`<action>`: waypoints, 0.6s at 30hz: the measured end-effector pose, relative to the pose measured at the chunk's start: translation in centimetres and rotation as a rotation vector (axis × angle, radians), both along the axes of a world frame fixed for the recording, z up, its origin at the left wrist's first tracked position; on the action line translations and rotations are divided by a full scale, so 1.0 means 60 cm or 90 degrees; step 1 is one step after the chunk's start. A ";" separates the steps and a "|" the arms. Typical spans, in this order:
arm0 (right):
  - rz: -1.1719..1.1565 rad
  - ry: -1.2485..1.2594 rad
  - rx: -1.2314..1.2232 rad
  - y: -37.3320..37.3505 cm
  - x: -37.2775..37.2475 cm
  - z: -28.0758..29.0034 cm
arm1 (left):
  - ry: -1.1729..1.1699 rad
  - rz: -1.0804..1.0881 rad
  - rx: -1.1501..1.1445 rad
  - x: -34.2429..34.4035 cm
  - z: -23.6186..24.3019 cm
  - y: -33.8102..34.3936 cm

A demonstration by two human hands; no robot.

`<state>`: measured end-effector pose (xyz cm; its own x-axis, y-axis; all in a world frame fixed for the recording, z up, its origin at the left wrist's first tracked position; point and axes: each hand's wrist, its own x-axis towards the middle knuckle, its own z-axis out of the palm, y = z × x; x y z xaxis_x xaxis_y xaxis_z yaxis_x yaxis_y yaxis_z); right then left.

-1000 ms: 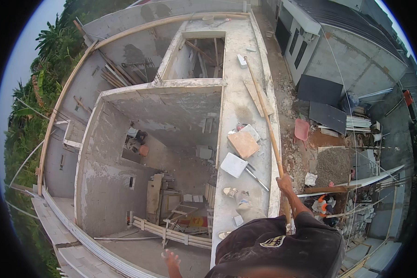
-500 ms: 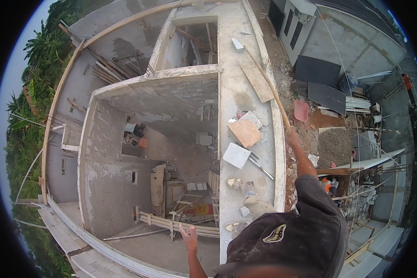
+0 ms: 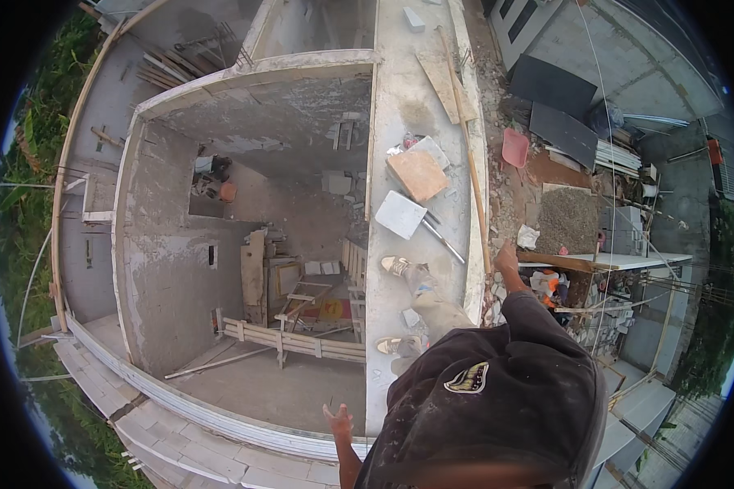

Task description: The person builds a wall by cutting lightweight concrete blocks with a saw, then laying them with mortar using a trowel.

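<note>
A long wooden pole (image 3: 474, 187) lies lengthwise along the right side of the concrete ledge (image 3: 399, 90). Just right of its near end is my right hand (image 3: 506, 259), apart from the wood and holding nothing; its fingers look loosely open, though small in view. Over the sunken room at the left, my left hand (image 3: 339, 420) is raised with fingers spread and nothing in it. Ahead of my feet on the ledge lie a white square block (image 3: 400, 214), a metal-coloured bar (image 3: 443, 239) and an orange-brown tile-like slab (image 3: 417, 173). Farther off is a flat wooden board (image 3: 440, 88).
Left of the ledge drops a deep walled room (image 3: 294, 204) with a wooden trestle (image 3: 302, 306) below. To the right, the ground lies lower, with a gravel heap (image 3: 568, 218), a red tub (image 3: 514, 147) and dark sheets (image 3: 553, 85). A person in orange (image 3: 549, 285) is down there.
My right hand has let go of the pole, which now lies straighter along the ledge's right side. My left hand has come lower in view, and the whole view has shifted.
</note>
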<state>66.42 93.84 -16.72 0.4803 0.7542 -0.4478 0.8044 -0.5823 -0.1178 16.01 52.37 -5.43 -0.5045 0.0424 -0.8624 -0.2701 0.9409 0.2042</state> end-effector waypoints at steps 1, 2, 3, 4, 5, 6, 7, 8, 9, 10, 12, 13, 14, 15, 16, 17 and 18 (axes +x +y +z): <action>-0.011 0.044 -0.082 -0.007 -0.014 0.018 | -0.003 0.020 -0.011 0.001 0.002 -0.001; -0.009 0.038 -0.087 -0.026 -0.010 0.013 | 0.006 0.014 0.011 0.005 0.007 0.014; 0.022 0.033 -0.105 -0.051 -0.009 0.005 | 0.015 0.009 0.033 0.008 0.009 0.036; 0.061 0.031 -0.127 -0.079 -0.015 0.003 | 0.022 0.006 0.070 0.009 0.014 0.054; 0.092 0.057 -0.125 -0.103 -0.023 0.006 | 0.030 0.007 0.106 0.011 0.017 0.075; 0.104 0.054 -0.134 -0.121 -0.034 0.012 | 0.038 0.006 0.148 0.014 0.025 0.099; 0.152 0.077 -0.179 -0.132 -0.049 0.021 | 0.047 0.008 0.192 0.018 0.036 0.124; 0.203 0.098 -0.226 -0.140 -0.062 0.030 | 0.053 0.010 0.224 0.021 0.045 0.141; 0.223 0.112 -0.224 -0.156 -0.069 0.029 | 0.058 0.009 0.256 0.024 0.056 0.157; 0.242 0.126 -0.222 -0.167 -0.082 0.036 | 0.063 0.015 0.277 0.030 0.070 0.175; 0.299 0.162 -0.266 -0.177 -0.092 0.028 | 0.068 0.037 0.291 0.042 0.081 0.186; 0.323 0.174 -0.250 -0.186 -0.089 0.002 | 0.064 0.043 0.307 0.046 0.081 0.185; 0.347 0.186 -0.234 -0.196 -0.079 -0.019 | 0.061 0.048 0.323 0.050 0.082 0.179; 0.372 0.183 -0.242 -0.192 -0.089 -0.018 | 0.066 0.075 0.332 0.056 0.076 0.156; 0.356 0.253 -0.239 -0.188 -0.106 -0.019 | 0.073 0.101 0.327 0.060 0.059 0.120; 0.347 0.321 -0.240 -0.182 -0.122 -0.016 | 0.077 0.118 0.314 0.067 0.032 0.072; 0.379 0.314 -0.252 -0.174 -0.129 -0.006 | 0.079 0.135 0.302 0.081 0.016 0.036</action>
